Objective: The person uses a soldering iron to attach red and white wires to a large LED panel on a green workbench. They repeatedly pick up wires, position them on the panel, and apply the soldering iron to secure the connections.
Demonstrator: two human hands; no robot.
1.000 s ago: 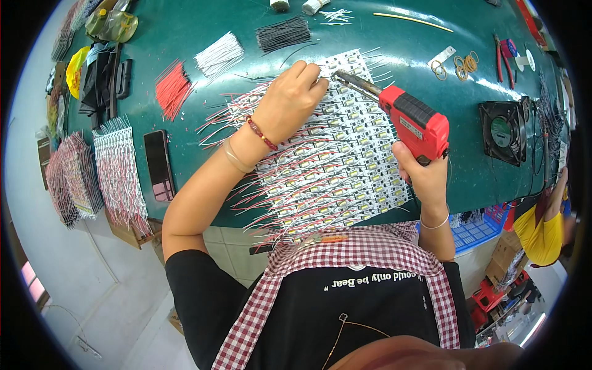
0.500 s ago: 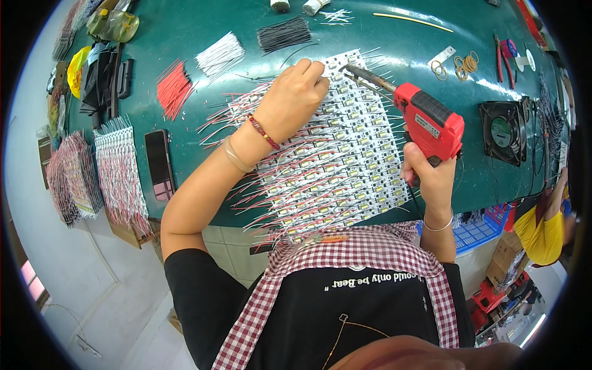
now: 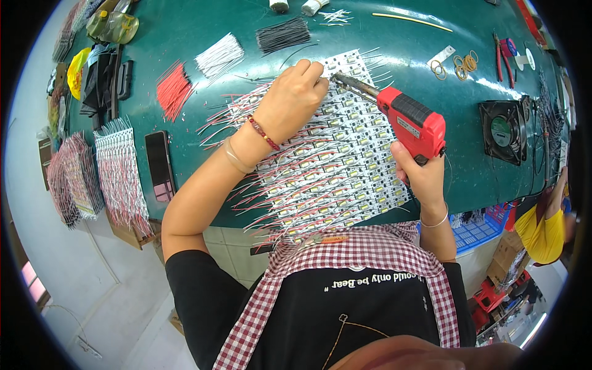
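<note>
My right hand (image 3: 420, 176) grips a red soldering gun (image 3: 412, 123) with a black top. Its dark tip (image 3: 338, 78) points left and reaches the upper part of a sheet of LED circuit boards (image 3: 364, 139), close to my left fingertips. My left hand (image 3: 299, 92) rests over the sheet's upper left part, fingers closed in a pinch; whatever they hold is hidden beneath them. Thin dark wire ends (image 3: 254, 79) show just left of that hand. Red and white wires (image 3: 271, 200) stick out in rows along the sheet's left side.
Beyond the sheet lie bundles of red wires (image 3: 174, 91), white wires (image 3: 220, 55) and black wires (image 3: 283, 35). A phone (image 3: 160, 165) and wired board sheets (image 3: 121, 172) are at left. A fan (image 3: 504, 132), pliers (image 3: 504, 65) and rubber bands (image 3: 465, 65) are at right.
The soldering gun and my right hand have moved left and slightly down, bringing the tip closer to my left fingertips. My left hand has hardly moved.
</note>
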